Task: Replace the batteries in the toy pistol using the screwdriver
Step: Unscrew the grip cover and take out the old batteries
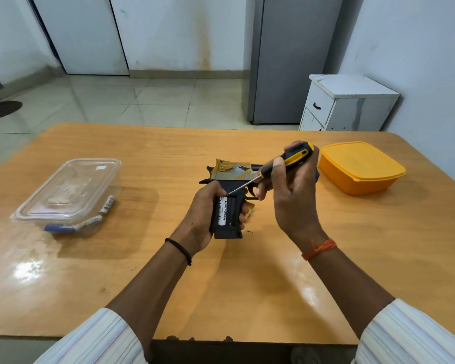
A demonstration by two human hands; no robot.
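- Nearest, at centre frame, the left hand [204,206] is wrapped round the grip of the pistol [230,198], holding it above the table [142,271] with the battery bay open and facing up.
- One battery [222,210] with a white label sits in the bay; the slot beside it looks empty.
- The right hand [290,190] is closed round the screwdriver [279,168], its tip down at the battery's upper end.
- I'd judge it's prying that cell out: lever gently under the end, keep the tip off the contacts, and hold the grip steady so the cell doesn't jump.
- A loose yellow piece [250,209], perhaps the cover, lies just right of the grip.
- Left of frame, batteries [90,219] lie in a clear tub [66,193].
- Upper right, an orange box [360,166] stands shut.
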